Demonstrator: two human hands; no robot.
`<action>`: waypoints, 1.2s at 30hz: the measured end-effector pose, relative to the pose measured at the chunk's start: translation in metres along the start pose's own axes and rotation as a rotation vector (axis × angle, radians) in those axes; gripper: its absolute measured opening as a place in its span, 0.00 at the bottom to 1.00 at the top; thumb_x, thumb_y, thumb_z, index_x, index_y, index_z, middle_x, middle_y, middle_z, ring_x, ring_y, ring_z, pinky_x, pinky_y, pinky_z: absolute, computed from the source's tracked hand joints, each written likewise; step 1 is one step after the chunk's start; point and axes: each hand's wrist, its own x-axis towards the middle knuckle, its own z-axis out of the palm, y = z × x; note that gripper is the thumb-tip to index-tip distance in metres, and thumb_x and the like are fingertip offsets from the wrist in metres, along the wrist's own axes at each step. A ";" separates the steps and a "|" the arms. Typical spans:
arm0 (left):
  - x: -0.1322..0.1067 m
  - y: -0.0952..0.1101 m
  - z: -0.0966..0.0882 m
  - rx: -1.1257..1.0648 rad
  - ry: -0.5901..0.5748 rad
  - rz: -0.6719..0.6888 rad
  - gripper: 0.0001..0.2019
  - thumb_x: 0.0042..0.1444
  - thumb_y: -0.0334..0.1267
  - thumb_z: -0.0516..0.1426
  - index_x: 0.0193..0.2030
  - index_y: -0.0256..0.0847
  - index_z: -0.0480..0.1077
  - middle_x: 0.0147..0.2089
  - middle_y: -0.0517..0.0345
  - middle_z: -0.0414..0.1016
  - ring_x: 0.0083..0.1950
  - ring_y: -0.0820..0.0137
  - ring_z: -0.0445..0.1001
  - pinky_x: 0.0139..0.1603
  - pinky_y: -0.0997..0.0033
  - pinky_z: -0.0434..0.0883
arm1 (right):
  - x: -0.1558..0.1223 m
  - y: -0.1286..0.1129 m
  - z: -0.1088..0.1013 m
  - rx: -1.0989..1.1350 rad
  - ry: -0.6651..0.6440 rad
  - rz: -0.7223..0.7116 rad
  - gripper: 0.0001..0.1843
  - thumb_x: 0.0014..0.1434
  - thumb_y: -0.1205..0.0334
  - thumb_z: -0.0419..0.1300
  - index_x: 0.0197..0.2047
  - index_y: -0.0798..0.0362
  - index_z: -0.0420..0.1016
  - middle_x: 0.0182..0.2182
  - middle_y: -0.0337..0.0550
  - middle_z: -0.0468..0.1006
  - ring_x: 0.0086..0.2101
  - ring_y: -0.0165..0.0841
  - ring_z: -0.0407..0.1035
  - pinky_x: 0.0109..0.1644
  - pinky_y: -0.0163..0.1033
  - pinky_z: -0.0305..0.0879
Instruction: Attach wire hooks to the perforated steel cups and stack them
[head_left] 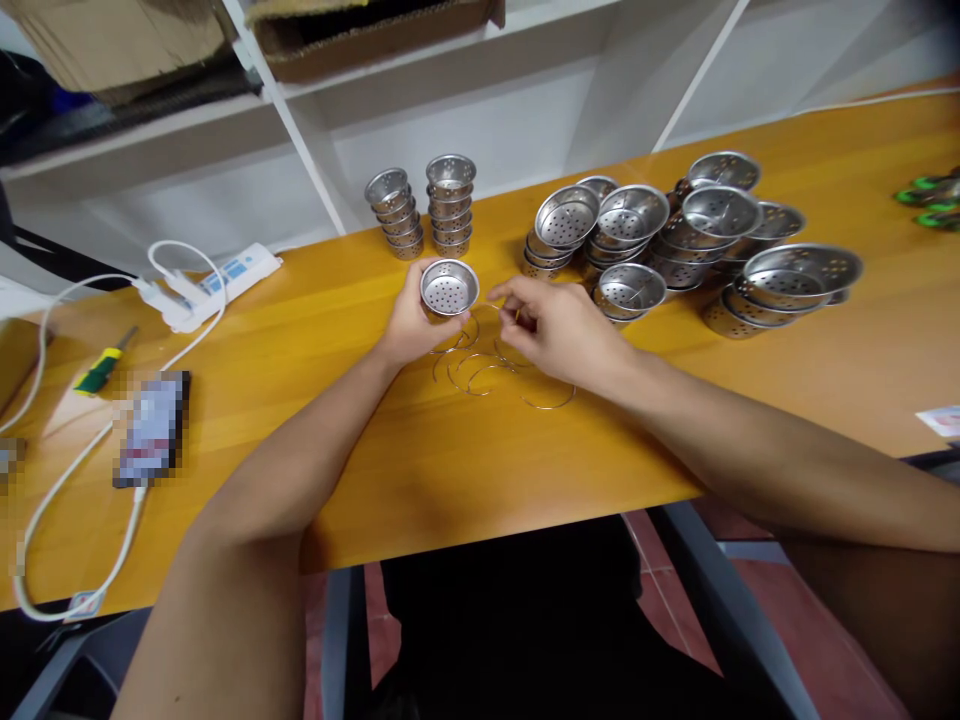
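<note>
My left hand [412,318] is wrapped around a small perforated metal strainer cup [450,288], its open top tilted toward me. Just right of the cup is my right hand [551,325], with its fingers curled and thumb drawn in. Whether something thin sits between those fingertips is too fine to make out. Beneath and between both hands, several thin curved metal wires [480,390] lie loose on the wooden table [442,475].
Behind my left hand stand two stacks of strainer cups [451,205]. Several more cup stacks [630,215] crowd the right side. At left are a power strip [225,285], a screwdriver [97,375], a phone [154,430] and white cables. White shelving [465,110] borders the back.
</note>
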 end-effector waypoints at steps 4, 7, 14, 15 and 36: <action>0.002 0.018 0.003 -0.012 -0.043 -0.021 0.50 0.71 0.78 0.73 0.84 0.53 0.59 0.79 0.40 0.83 0.78 0.51 0.89 0.82 0.46 0.87 | 0.003 0.007 0.007 0.110 0.105 -0.052 0.23 0.86 0.57 0.59 0.71 0.49 0.92 0.58 0.57 0.95 0.54 0.52 0.88 0.65 0.56 0.82; 0.002 0.036 0.003 -0.052 -0.043 -0.007 0.51 0.68 0.75 0.78 0.84 0.52 0.63 0.75 0.42 0.87 0.72 0.51 0.92 0.77 0.45 0.90 | 0.013 0.021 0.021 0.455 0.116 -0.013 0.10 0.79 0.54 0.69 0.56 0.49 0.87 0.50 0.53 0.95 0.43 0.44 0.87 0.52 0.50 0.86; 0.005 0.050 0.006 -0.051 0.088 -0.049 0.46 0.57 0.71 0.86 0.70 0.48 0.76 0.65 0.47 0.91 0.64 0.55 0.93 0.68 0.50 0.91 | 0.028 0.024 0.043 1.292 0.138 0.039 0.23 0.60 0.54 0.84 0.51 0.46 0.79 0.31 0.35 0.88 0.19 0.28 0.71 0.22 0.36 0.67; 0.005 0.048 0.007 -0.057 0.092 -0.061 0.47 0.57 0.71 0.86 0.71 0.48 0.76 0.65 0.47 0.91 0.64 0.55 0.93 0.67 0.51 0.91 | 0.027 0.021 0.042 1.314 0.122 0.054 0.22 0.61 0.55 0.83 0.51 0.46 0.80 0.30 0.33 0.87 0.18 0.27 0.68 0.20 0.36 0.64; 0.004 0.045 0.009 -0.077 0.045 0.087 0.45 0.69 0.63 0.81 0.81 0.54 0.65 0.73 0.47 0.85 0.69 0.56 0.91 0.71 0.50 0.90 | 0.026 0.021 0.049 1.339 0.228 0.081 0.28 0.61 0.44 0.92 0.44 0.48 0.82 0.34 0.38 0.88 0.20 0.26 0.71 0.19 0.35 0.62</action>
